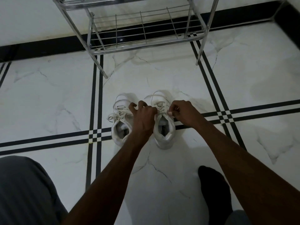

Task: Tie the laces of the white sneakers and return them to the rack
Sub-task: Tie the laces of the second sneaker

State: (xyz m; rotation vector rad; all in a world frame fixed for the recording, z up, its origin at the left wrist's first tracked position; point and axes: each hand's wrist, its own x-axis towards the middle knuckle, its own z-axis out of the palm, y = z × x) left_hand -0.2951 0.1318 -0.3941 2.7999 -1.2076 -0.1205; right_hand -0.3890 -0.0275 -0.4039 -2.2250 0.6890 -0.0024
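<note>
Inside each shoe we can see a small dark label on the insole, but its writing is too small and blurred to read. Our left hand [142,111] and right hand [181,111] both reach to the right sneaker [164,127], which stands on the marble floor [48,98] just beside the left sneaker [121,125], toes pointing toward the metal rack [142,28]. Our left fingers [155,111] are curled in and pinch the laces [159,105] over the tongue; two of them spread toward the other shoe. Our right fingers [170,113] are pinched closed on the lace at the shoe's right edge. The left sneaker's laces lie in loose loops. Both sneakers sit well apart from the rack, whose lower shelf holds nothing.
</note>
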